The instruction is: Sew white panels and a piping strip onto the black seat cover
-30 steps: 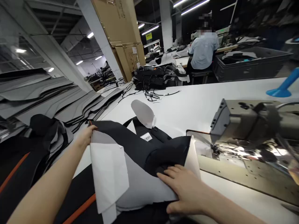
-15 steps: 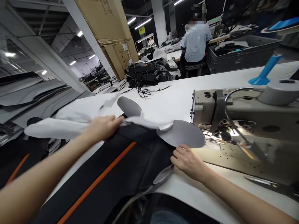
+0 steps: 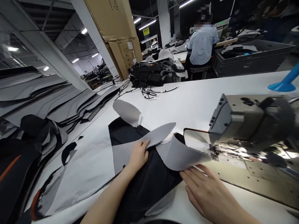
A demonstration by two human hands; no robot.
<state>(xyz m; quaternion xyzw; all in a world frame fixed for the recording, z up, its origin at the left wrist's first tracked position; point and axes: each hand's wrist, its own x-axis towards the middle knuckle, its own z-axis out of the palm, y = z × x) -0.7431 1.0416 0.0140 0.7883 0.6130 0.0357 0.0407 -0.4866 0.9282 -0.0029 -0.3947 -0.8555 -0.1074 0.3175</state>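
Note:
A black fabric panel with grey foam-like flaps lies on the white table, its left portion turned over to show a pale underside. My left hand is closed on a narrow grey flap across the panel, fingertips bent at its edge. My right hand lies open and palm down, with stretched fingers touching the lower edge of a curled grey flap. That flap reaches the lit needle area of a sewing machine. Another grey flap sticks out at the panel's far end.
Stacked grey and black panels fill the left side. Behind the table are a pile of black pieces with cables, a cardboard box, a seated person and a grey crate. A blue spool stand rises at right.
The panel's left portion has flipped down onto the table, pale side up. My left hand has moved right onto the narrow flap. My right hand has opened out; the right flap now curls upward.

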